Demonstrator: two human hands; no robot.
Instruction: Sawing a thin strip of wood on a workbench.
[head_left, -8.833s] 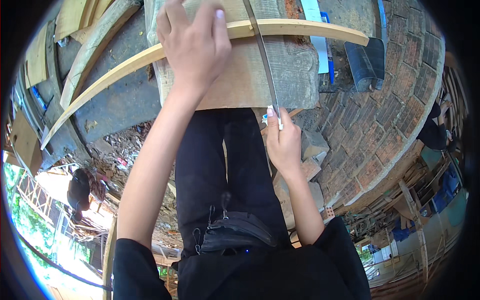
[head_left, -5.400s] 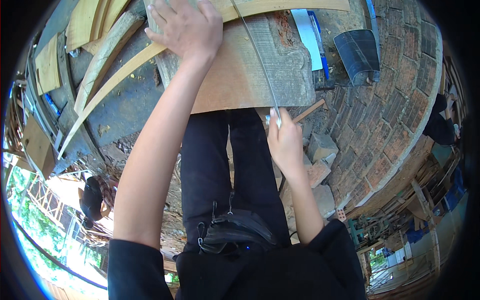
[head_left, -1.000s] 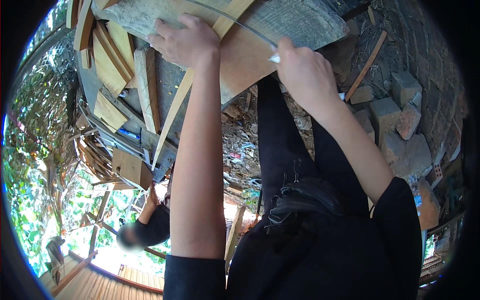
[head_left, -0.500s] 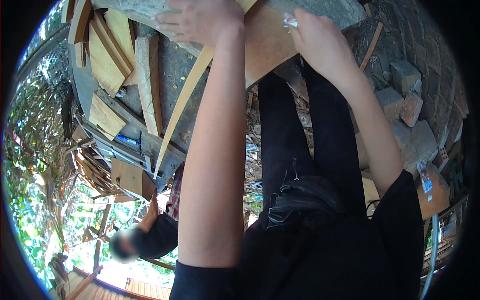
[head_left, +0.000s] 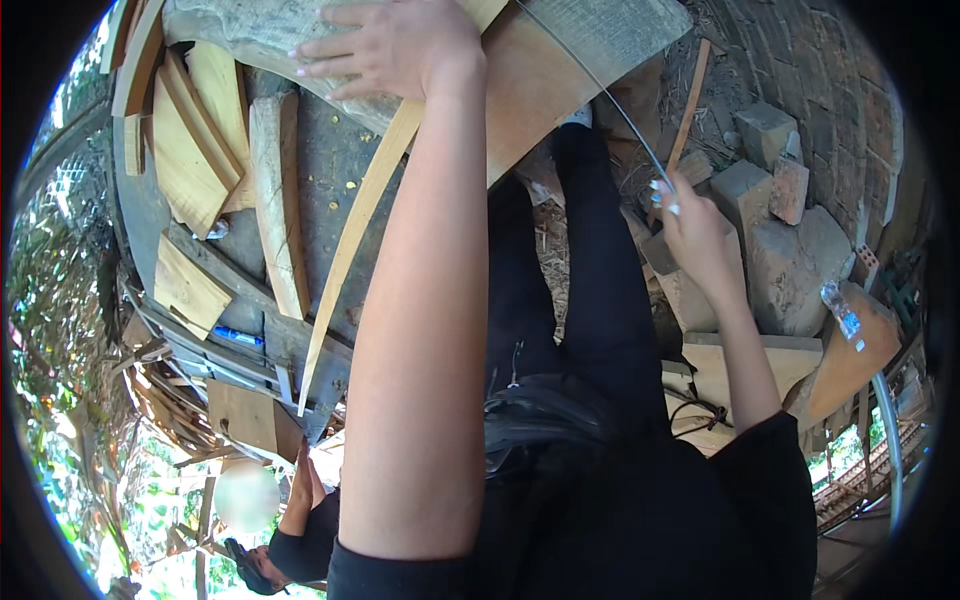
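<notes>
My left hand (head_left: 395,50) lies flat with fingers stretched out on a rough grey plank (head_left: 240,30) at the top of the view. A thin, curved light-wood strip (head_left: 348,235) passes beneath my left wrist and runs down toward the lower left. My right hand (head_left: 690,222) is closed, out to the right of my legs. It grips a thin, taut line (head_left: 632,125) that slants up across the wide board (head_left: 545,95); whether it is string or stiff wire I cannot tell. The line's far end is out of view.
Pale cut boards (head_left: 195,150) and a weathered timber piece (head_left: 280,200) lie on the dark worktop left, near a blue marker (head_left: 238,337). Grey blocks (head_left: 790,260) and a plastic bottle (head_left: 840,308) are at right. Another person (head_left: 300,535) is at lower left, holding a board (head_left: 240,418).
My right hand has moved from the board's edge down and right, and the taut line now shows between it and the board. My left hand stays on the plank.
</notes>
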